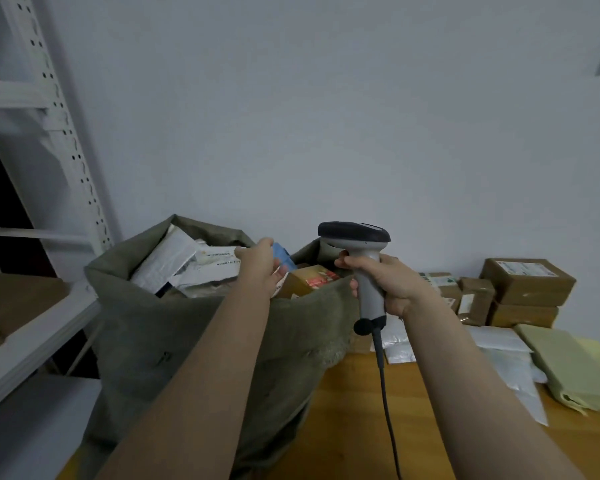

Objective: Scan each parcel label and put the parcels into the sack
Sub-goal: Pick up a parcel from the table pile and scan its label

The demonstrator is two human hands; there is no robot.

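A grey-green sack (187, 341) stands at the left end of the wooden table (354, 427), its mouth open and filled with several white mailers and boxes. My left hand (260, 266) reaches over the sack's mouth and holds a small blue parcel (283, 256) above the parcels inside. My right hand (385, 284) grips the handle of a grey barcode scanner (364, 268) upright beside the sack. The scanner's black head points left and its cable hangs down over the table.
Brown cardboard boxes (527, 282) are stacked against the wall at the right. White poly mailers (510, 362) and yellow-green packets (568, 365) lie on the table in front of them. A white metal shelf rack (49, 168) stands at the left.
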